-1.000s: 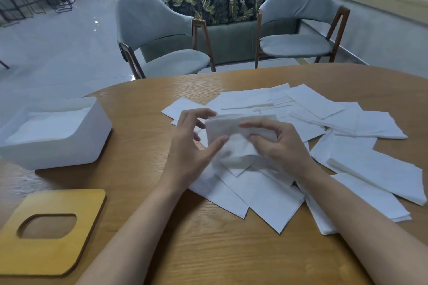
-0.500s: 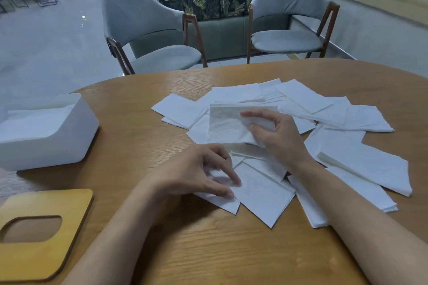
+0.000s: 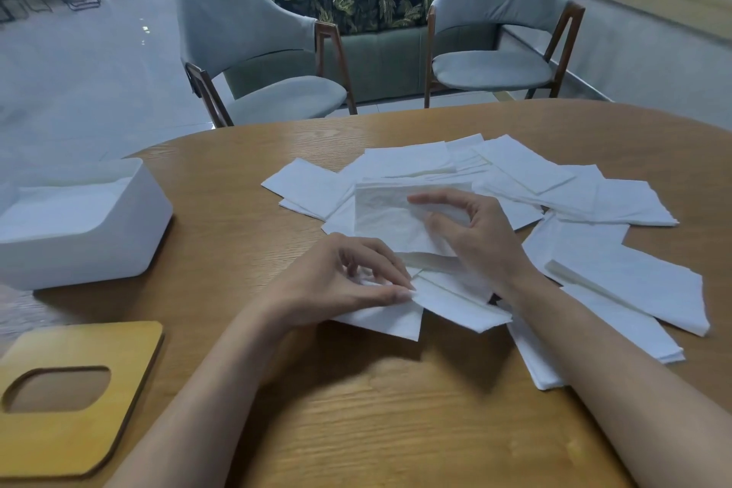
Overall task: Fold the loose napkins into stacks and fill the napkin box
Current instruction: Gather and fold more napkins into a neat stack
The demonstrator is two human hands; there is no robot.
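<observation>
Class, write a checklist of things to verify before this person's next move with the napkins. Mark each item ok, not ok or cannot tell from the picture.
1. Right hand has a firm hold on the raised napkin: ok.
2. Left hand pinches a loose napkin on the table: ok.
3. Napkin box is open, with the wooden lid lying flat beside it: ok.
4. Box has room for another stack: cannot tell.
5. All the scattered napkins are folded into stacks: not ok.
6. Raised napkin's edges line up: cannot tell.
</observation>
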